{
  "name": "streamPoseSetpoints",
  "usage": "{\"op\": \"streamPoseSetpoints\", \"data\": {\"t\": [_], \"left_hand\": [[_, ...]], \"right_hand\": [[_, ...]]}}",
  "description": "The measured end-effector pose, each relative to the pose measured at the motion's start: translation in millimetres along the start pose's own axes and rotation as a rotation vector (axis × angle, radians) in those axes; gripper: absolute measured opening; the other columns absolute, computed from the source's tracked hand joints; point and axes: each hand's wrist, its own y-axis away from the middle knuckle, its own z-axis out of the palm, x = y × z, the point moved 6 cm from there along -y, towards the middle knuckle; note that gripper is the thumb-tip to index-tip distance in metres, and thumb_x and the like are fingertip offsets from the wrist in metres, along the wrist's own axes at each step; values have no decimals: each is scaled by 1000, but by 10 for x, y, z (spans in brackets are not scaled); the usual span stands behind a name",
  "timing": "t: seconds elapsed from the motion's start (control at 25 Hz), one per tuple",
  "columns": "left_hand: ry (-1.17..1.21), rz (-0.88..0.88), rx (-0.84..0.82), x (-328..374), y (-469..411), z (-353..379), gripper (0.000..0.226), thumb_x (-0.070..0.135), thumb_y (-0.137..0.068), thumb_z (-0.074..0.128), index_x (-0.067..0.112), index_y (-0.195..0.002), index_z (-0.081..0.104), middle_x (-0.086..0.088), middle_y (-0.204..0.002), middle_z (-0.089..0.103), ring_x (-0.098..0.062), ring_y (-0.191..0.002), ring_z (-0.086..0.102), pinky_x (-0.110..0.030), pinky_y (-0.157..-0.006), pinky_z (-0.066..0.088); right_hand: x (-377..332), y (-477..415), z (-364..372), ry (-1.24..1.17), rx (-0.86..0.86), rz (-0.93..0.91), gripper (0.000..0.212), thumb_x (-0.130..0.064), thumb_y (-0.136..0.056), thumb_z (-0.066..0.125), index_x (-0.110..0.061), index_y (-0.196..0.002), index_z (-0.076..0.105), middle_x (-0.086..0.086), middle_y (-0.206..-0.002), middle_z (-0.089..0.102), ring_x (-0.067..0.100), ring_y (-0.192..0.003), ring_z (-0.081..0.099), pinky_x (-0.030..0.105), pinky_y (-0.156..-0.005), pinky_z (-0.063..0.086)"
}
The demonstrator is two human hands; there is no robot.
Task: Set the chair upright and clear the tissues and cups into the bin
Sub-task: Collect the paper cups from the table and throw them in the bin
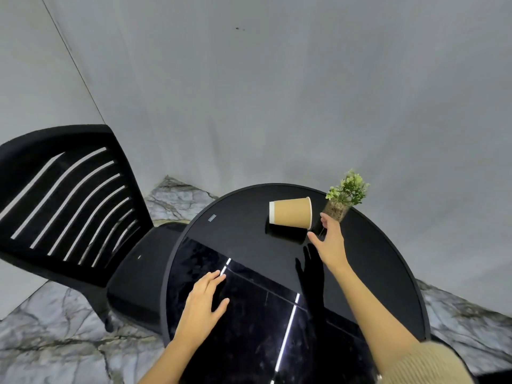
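A brown paper cup [292, 212] with a white rim lies on its side at the far part of the round black table [243, 234], its mouth facing left. My right hand [328, 239] is open just right of the cup's base, fingers spread, not touching it. My left hand [206, 296] rests flat and open on the glossy tabletop near the left edge. A black slatted chair [69, 200] stands upright to the left of the table. No tissues or bin are in view.
A small green plant in a glass pot [342, 200] stands at the table's far right edge, just behind my right hand. The floor [55, 342] is grey marble, and a plain grey wall rises behind the table.
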Motion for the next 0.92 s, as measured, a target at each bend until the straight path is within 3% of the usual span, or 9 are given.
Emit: {"op": "streamPoseSetpoints", "data": {"t": [0.12, 0.24, 0.4, 0.48, 0.56, 0.64, 0.76, 0.92], "left_hand": [[-24, 25, -16, -42, 7, 10, 51, 32, -88, 58, 25, -135, 40, 10, -147, 33, 2, -132, 16, -35, -115, 21], [-61, 45, -29, -71, 9, 29, 49, 39, -88, 54, 25, -134, 42, 11, -147, 32, -3, -137, 18, -36, -116, 22], [-114, 85, -1, -109, 14, 39, 62, 57, -80, 31, 26, -132, 45, 11, -145, 37, -4, -137, 22, -29, -110, 20], [-142, 96, 8, -121, 14, 49, 61, 57, -81, 30, 26, -131, 45, 11, -145, 38, -1, -135, 19, -28, -109, 19], [-176, 102, 13, -112, 13, 53, 59, 55, -82, 30, 25, -131, 46, 9, -144, 41, -2, -134, 20, -28, -108, 22], [-215, 100, 15, -111, 20, 55, 58, 57, -86, 27, 24, -130, 46, 7, -143, 44, -5, -134, 25, -29, -108, 25], [-268, 105, 5, -92, 38, 44, 68, 63, -89, 8, 24, -129, 47, 6, -141, 48, -10, -133, 35, -34, -108, 29], [-271, 103, -4, -92, 47, 42, 60, 54, -87, 23, 21, -131, 46, 4, -143, 46, -13, -135, 36, -34, -109, 25]], "right_hand": [[46, -131, 54, 2, 8, 31, 53, -4, -85, 61, -4, -133, 39, 17, -136, 44, 27, -126, 43, 23, -95, 32], [86, -206, 117, 5, 11, 53, 37, -5, -87, 57, -3, -123, 50, 17, -127, 52, 27, -118, 50, 27, -90, 37], [80, -241, 167, -15, 20, 89, 18, -5, -87, 56, -1, -104, 60, 14, -101, 63, 23, -92, 57, 29, -81, 41], [56, -232, 187, 9, 21, 84, 13, -5, -86, 56, 0, -97, 62, 10, -89, 62, 20, -83, 54, 22, -73, 42], [44, -208, 203, 21, 31, 68, 10, -5, -86, 57, 1, -92, 63, 9, -83, 61, 20, -79, 53, 7, -59, 39], [30, -162, 209, 19, 52, 53, 9, -4, -85, 57, 1, -90, 62, 9, -82, 60, 20, -77, 53, -2, -57, 37], [2, -61, 217, -7, 71, 35, 7, -3, -86, 56, 2, -88, 61, 10, -81, 60, 20, -75, 53, -2, -56, 38], [-88, 77, 247, -15, 75, -7, 5, -4, -86, 57, -6, -85, 61, 8, -82, 61, 16, -74, 53, -4, -59, 37]]}}
